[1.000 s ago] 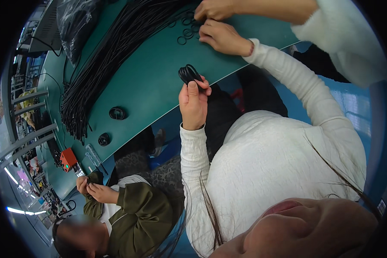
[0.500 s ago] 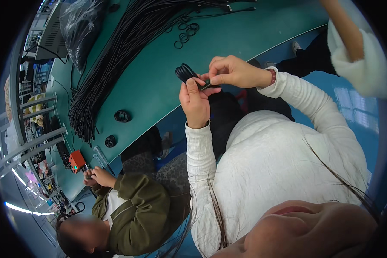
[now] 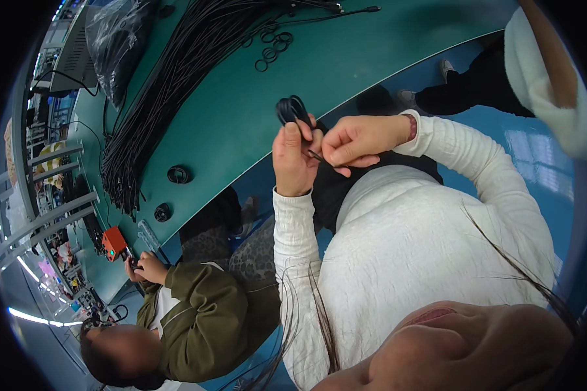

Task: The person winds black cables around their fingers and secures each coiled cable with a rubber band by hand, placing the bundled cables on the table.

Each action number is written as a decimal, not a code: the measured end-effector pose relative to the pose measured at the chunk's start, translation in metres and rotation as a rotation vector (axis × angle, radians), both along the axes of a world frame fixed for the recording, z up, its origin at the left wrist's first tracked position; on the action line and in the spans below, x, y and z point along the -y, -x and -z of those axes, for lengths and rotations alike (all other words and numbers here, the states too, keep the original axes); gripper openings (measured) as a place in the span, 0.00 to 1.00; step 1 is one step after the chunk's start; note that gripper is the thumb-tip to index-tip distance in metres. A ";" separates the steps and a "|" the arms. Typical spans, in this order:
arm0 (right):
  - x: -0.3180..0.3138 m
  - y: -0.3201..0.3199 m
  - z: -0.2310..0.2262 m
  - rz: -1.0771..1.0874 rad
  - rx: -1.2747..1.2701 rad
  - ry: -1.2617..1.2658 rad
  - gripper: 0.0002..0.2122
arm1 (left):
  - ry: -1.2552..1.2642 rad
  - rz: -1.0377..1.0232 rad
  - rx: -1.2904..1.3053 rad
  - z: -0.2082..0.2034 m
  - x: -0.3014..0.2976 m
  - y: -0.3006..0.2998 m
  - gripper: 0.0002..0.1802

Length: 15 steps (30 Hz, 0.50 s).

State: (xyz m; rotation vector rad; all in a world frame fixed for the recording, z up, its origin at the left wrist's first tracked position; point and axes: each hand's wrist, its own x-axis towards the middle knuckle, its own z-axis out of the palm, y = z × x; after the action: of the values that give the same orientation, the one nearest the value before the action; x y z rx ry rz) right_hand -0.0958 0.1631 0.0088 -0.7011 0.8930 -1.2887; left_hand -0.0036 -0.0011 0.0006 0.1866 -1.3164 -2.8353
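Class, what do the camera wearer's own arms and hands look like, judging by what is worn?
Both arms wear long white sleeves of textured cloth. The left hand and right hand are gloveless; a dark reddish bracelet circles the right wrist.

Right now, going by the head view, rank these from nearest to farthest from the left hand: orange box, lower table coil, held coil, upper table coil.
1. Held coil: in the left hand.
2. Upper table coil: on the table, to the left.
3. Lower table coil: farther left.
4. Orange box: farthest left, by the co-worker's hands.
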 end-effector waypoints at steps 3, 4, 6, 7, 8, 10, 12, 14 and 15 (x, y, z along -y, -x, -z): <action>-0.005 0.003 -0.012 -0.063 -0.189 -0.019 0.10 | 0.058 0.091 0.020 0.001 -0.006 -0.008 0.17; -0.007 0.004 -0.014 -0.092 -0.285 -0.025 0.14 | 0.112 0.036 0.010 0.004 -0.009 -0.008 0.17; -0.015 0.011 -0.016 -0.003 -0.461 0.014 0.16 | 0.167 0.001 0.007 0.007 -0.006 -0.004 0.16; -0.019 0.017 -0.016 0.090 -0.643 0.056 0.19 | 0.227 -0.030 -0.002 0.009 -0.004 -0.003 0.15; -0.021 0.027 -0.015 0.238 -0.843 0.120 0.20 | 0.239 -0.029 0.050 0.009 -0.003 -0.004 0.14; -0.020 0.046 -0.020 0.424 -1.117 0.137 0.27 | 0.329 0.042 0.059 0.012 0.001 -0.003 0.14; -0.015 0.050 -0.035 0.367 -1.444 0.057 0.26 | 0.459 0.121 0.040 0.011 -0.003 -0.002 0.16; -0.009 0.050 -0.040 0.410 -1.564 0.086 0.24 | 0.546 0.224 0.026 0.006 -0.006 0.008 0.15; -0.004 0.044 -0.046 0.258 -1.674 0.061 0.23 | 0.636 0.294 0.004 0.006 -0.005 0.010 0.14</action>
State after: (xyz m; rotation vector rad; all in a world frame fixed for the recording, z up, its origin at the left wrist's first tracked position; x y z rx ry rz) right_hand -0.1399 0.1672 0.0550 -1.8006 2.3031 -0.6999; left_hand -0.0132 0.0036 -0.0055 -0.0142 -2.3151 -2.4322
